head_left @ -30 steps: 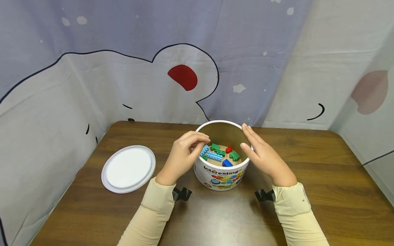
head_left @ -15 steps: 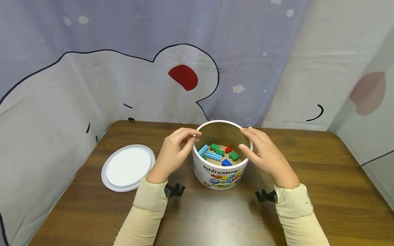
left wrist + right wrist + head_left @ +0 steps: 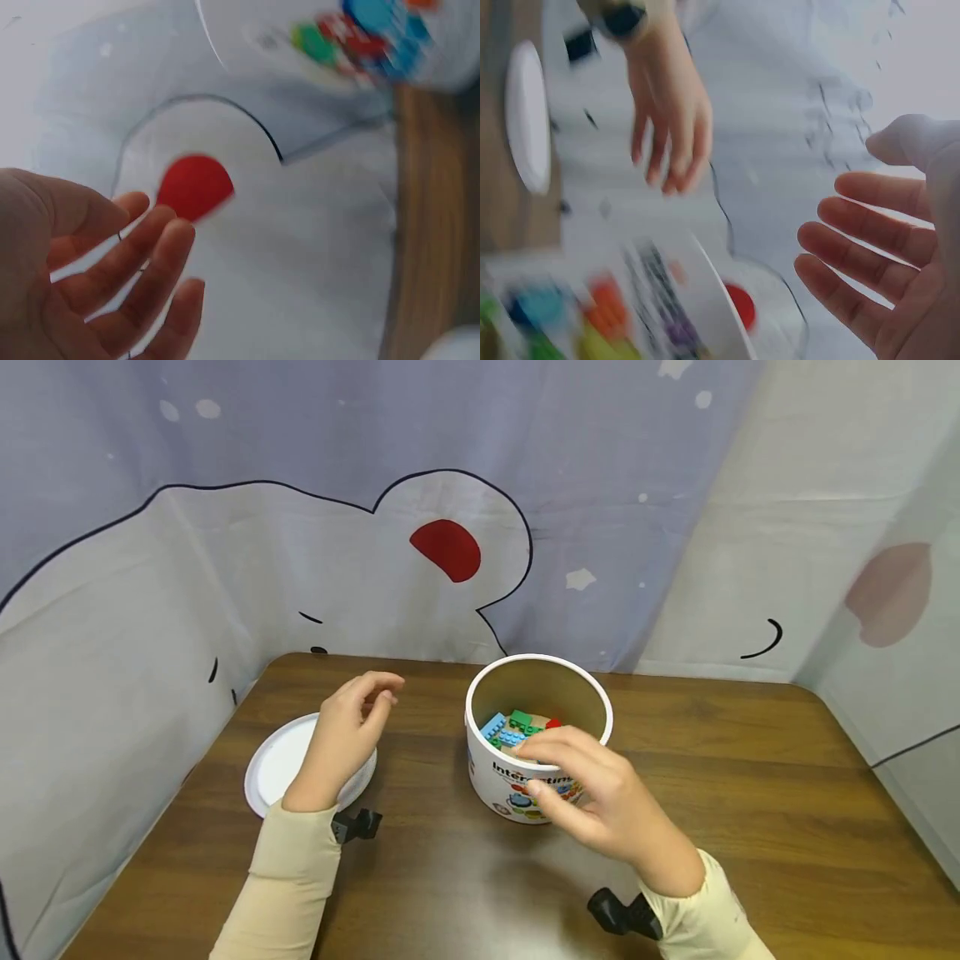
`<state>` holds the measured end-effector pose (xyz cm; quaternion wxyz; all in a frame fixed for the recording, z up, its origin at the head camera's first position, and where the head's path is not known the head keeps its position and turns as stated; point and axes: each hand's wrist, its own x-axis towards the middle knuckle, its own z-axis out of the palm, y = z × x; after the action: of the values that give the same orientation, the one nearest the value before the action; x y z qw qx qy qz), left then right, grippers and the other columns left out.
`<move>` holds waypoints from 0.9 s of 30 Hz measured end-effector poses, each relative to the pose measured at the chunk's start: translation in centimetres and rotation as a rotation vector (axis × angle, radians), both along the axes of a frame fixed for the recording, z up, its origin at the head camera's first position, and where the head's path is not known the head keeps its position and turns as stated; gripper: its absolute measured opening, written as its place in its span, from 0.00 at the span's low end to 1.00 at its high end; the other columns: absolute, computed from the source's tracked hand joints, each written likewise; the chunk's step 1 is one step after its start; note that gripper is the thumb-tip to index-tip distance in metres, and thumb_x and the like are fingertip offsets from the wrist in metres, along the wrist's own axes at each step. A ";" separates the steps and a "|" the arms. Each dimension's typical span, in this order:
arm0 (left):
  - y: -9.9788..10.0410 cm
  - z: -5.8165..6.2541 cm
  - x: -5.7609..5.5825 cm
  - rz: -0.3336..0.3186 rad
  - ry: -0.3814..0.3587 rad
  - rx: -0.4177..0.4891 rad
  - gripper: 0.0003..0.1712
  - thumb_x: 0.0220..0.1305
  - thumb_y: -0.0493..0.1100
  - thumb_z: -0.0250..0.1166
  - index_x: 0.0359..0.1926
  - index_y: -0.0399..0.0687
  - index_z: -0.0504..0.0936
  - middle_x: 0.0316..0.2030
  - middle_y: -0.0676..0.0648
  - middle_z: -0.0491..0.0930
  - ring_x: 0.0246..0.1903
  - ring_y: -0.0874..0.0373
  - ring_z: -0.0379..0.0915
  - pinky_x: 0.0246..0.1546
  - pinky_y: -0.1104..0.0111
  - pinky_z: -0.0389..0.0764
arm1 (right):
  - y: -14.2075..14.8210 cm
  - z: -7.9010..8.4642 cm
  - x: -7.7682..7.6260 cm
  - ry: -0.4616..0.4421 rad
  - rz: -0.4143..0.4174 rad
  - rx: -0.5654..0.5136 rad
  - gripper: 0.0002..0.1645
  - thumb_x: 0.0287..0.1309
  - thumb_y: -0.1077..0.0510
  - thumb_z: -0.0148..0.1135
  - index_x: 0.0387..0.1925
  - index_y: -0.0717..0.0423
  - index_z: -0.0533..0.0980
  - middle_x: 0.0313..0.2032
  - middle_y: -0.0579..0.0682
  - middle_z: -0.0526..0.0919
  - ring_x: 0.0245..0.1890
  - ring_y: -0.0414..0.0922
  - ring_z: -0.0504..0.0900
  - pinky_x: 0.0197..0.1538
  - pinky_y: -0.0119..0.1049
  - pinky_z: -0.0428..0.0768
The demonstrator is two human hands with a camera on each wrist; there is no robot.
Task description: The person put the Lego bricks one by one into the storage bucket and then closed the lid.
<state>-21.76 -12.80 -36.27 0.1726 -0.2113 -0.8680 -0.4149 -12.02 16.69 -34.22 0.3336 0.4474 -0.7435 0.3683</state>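
A round white bucket point(image 3: 491, 781) with printed lettering stands on the wooden table. Inside it lie several building blocks, among them a light blue block point(image 3: 492, 726), a green block point(image 3: 521, 720) and a red block point(image 3: 553, 723). My right hand point(image 3: 611, 797) hovers before the bucket's near right side, fingers relaxed and holding nothing; it hides part of the bucket and its contents. Over the white round lid point(image 3: 281, 764) my left hand point(image 3: 347, 731) hangs in the air, fingers loosely bent with nothing in them. In the left wrist view its fingers point(image 3: 142, 300) are spread apart.
The wooden table point(image 3: 750, 777) reaches back to a printed curtain point(image 3: 337, 568) that closes off the far side and both flanks. A wrist camera point(image 3: 356, 825) sits on the left wrist, another camera point(image 3: 624, 912) on the right.
My left hand has moved left, from the bucket's rim to above the lid. My right hand has left the rim's right side and come nearer and lower, in front of the bucket.
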 end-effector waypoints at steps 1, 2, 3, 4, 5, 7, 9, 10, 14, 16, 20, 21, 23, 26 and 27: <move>-0.8 -0.2 -0.1 0.027 -0.016 -0.015 0.14 0.75 0.34 0.55 0.54 0.40 0.83 0.47 0.41 0.84 0.45 0.49 0.81 0.46 0.54 0.83 | -0.7 -0.3 0.3 -0.011 0.016 0.013 0.17 0.74 0.53 0.56 0.50 0.61 0.81 0.46 0.53 0.84 0.49 0.48 0.83 0.59 0.32 0.78; -1.6 -0.4 -0.1 0.053 -0.035 -0.033 0.14 0.75 0.35 0.54 0.54 0.40 0.82 0.48 0.40 0.83 0.46 0.47 0.81 0.47 0.53 0.83 | -1.5 -0.7 0.5 -0.025 0.039 0.026 0.16 0.73 0.54 0.56 0.50 0.61 0.81 0.47 0.52 0.84 0.48 0.47 0.83 0.58 0.32 0.78; -2.3 -0.6 -0.1 0.078 -0.055 -0.056 0.14 0.75 0.35 0.54 0.55 0.39 0.82 0.49 0.40 0.83 0.47 0.46 0.80 0.48 0.52 0.82 | -2.2 -1.2 0.6 -0.049 0.066 0.040 0.15 0.73 0.55 0.56 0.51 0.60 0.81 0.47 0.51 0.84 0.48 0.46 0.83 0.57 0.32 0.79; -3.1 -0.9 -0.1 0.100 -0.076 -0.082 0.15 0.75 0.36 0.53 0.55 0.39 0.81 0.50 0.39 0.82 0.49 0.44 0.80 0.49 0.51 0.81 | -3.0 -1.7 0.8 -0.085 0.088 0.056 0.14 0.72 0.56 0.57 0.52 0.59 0.80 0.48 0.51 0.84 0.48 0.45 0.82 0.56 0.31 0.79; -3.9 -1.2 -0.1 0.122 -0.097 -0.109 0.15 0.75 0.37 0.53 0.56 0.39 0.81 0.51 0.38 0.82 0.50 0.42 0.79 0.49 0.49 0.80 | -3.7 -2.3 0.9 -0.137 0.114 0.070 0.14 0.71 0.57 0.58 0.53 0.58 0.80 0.48 0.50 0.83 0.48 0.44 0.82 0.56 0.31 0.80; -5.4 -1.8 -0.1 0.166 -0.139 -0.169 0.17 0.75 0.38 0.52 0.57 0.38 0.80 0.52 0.35 0.80 0.52 0.39 0.78 0.49 0.46 0.79 | -5.2 -3.5 1.1 -0.270 0.173 0.084 0.13 0.69 0.61 0.60 0.53 0.57 0.79 0.48 0.49 0.83 0.47 0.41 0.82 0.53 0.30 0.81; -6.9 -2.6 -0.2 0.209 -0.180 -0.232 0.18 0.75 0.39 0.51 0.58 0.36 0.79 0.53 0.31 0.79 0.52 0.35 0.77 0.48 0.43 0.77 | -6.6 -4.7 1.1 -0.450 0.226 0.083 0.15 0.66 0.63 0.62 0.53 0.57 0.79 0.48 0.50 0.82 0.46 0.40 0.82 0.51 0.29 0.82; -7.7 -3.1 -0.3 0.231 -0.202 -0.262 0.19 0.74 0.40 0.51 0.58 0.35 0.79 0.54 0.29 0.78 0.52 0.32 0.76 0.47 0.41 0.76 | -7.3 -5.3 1.1 -0.548 0.237 0.078 0.15 0.65 0.64 0.62 0.53 0.58 0.79 0.49 0.50 0.82 0.47 0.40 0.82 0.51 0.29 0.83; -10.3 -4.4 -0.8 0.287 -0.357 -0.366 0.25 0.73 0.43 0.50 0.61 0.28 0.73 0.57 0.20 0.70 0.54 0.21 0.66 0.51 0.35 0.69 | -9.9 -7.5 0.3 -0.910 0.192 0.040 0.16 0.64 0.64 0.62 0.53 0.60 0.80 0.51 0.50 0.82 0.51 0.42 0.82 0.53 0.29 0.82; -11.4 -4.8 -0.9 0.287 -0.471 -0.408 0.29 0.74 0.46 0.50 0.64 0.24 0.68 0.61 0.16 0.63 0.57 0.17 0.57 0.54 0.33 0.62 | -11.1 -8.5 -0.3 -1.037 0.138 0.015 0.17 0.63 0.64 0.62 0.54 0.60 0.81 0.53 0.50 0.82 0.52 0.45 0.83 0.52 0.28 0.81; -12.8 -5.4 -1.2 0.284 -0.677 -0.450 0.38 0.74 0.50 0.50 0.69 0.22 0.57 0.64 0.12 0.48 0.60 0.14 0.42 0.53 0.29 0.61 | -12.8 -9.7 -1.7 -1.187 0.062 -0.060 0.22 0.60 0.64 0.63 0.57 0.59 0.80 0.57 0.54 0.81 0.54 0.51 0.84 0.50 0.28 0.80; -13.0 -5.6 -1.3 0.286 -0.704 -0.455 0.39 0.74 0.51 0.50 0.70 0.22 0.56 0.64 0.12 0.46 0.60 0.13 0.41 0.53 0.28 0.61 | -13.2 -9.9 -2.0 -1.214 0.053 -0.083 0.24 0.59 0.63 0.63 0.59 0.59 0.79 0.58 0.56 0.80 0.55 0.52 0.84 0.49 0.28 0.80; -13.4 -6.0 -1.5 0.291 -0.733 -0.464 0.40 0.73 0.51 0.50 0.70 0.22 0.54 0.64 0.11 0.46 0.59 0.11 0.43 0.53 0.28 0.62 | -13.9 -10.3 -2.5 -1.248 0.047 -0.129 0.28 0.58 0.64 0.62 0.62 0.59 0.77 0.60 0.58 0.79 0.57 0.54 0.82 0.48 0.30 0.81; -13.5 -6.5 -1.8 0.286 -0.733 -0.478 0.41 0.73 0.51 0.50 0.69 0.20 0.53 0.63 0.11 0.52 0.56 0.11 0.50 0.55 0.30 0.62 | -14.9 -10.8 -2.9 -1.289 0.032 -0.192 0.34 0.56 0.64 0.61 0.67 0.61 0.73 0.64 0.59 0.76 0.59 0.54 0.81 0.50 0.33 0.82; -13.5 -6.6 -1.8 0.287 -0.734 -0.476 0.41 0.73 0.51 0.50 0.69 0.19 0.53 0.62 0.11 0.54 0.56 0.11 0.52 0.55 0.31 0.62 | -15.2 -11.0 -3.0 -1.304 0.031 -0.217 0.35 0.56 0.65 0.60 0.68 0.61 0.71 0.64 0.60 0.76 0.59 0.54 0.81 0.50 0.34 0.82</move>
<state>-23.60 -26.31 -42.86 -0.1438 0.0383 -0.9633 -0.2232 -15.06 1.47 -45.18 -0.1470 0.1073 -0.7452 0.6415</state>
